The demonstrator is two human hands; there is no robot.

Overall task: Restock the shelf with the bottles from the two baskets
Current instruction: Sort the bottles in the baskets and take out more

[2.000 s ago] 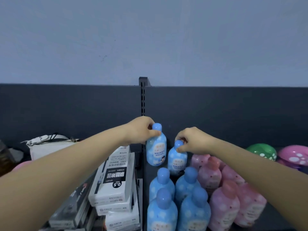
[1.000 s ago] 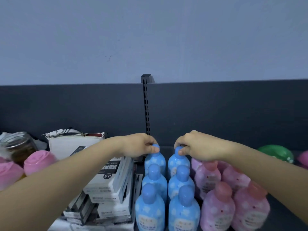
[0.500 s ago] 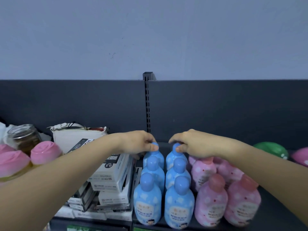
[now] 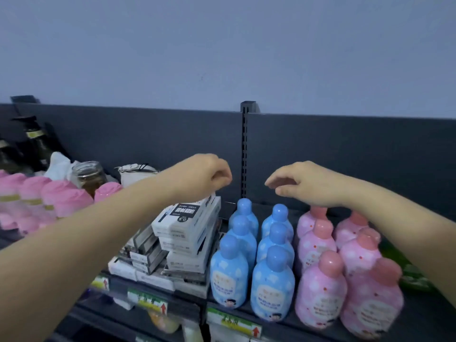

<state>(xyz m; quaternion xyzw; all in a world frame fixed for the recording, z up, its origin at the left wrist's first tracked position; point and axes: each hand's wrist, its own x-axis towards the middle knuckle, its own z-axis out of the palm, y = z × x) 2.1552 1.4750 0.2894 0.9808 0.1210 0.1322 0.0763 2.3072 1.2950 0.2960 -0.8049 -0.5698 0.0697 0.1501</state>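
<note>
Both hands hover above the shelf (image 4: 424, 319), just over the far end of the bottle rows, touching nothing. The left hand (image 4: 202, 176) has its fingers curled in against the thumb, so its grip is closed and empty. The right hand (image 4: 303, 183) has loosely bent fingers, so its grip is open and also empty.

The blue bottles (image 4: 274, 243) stand upright on the shelf in two rows of three running from near to far. The pink bottles (image 4: 318, 245) stand just to their right in two more rows, and the right forearm hides the farthest ones in part.

Left of the blue bottles lies a stack of white and black boxes (image 4: 187, 225). Farther left, a glass jar (image 4: 88, 176) holds something amber, beside a cluster of pink rose-shaped tops (image 4: 66, 201).
</note>
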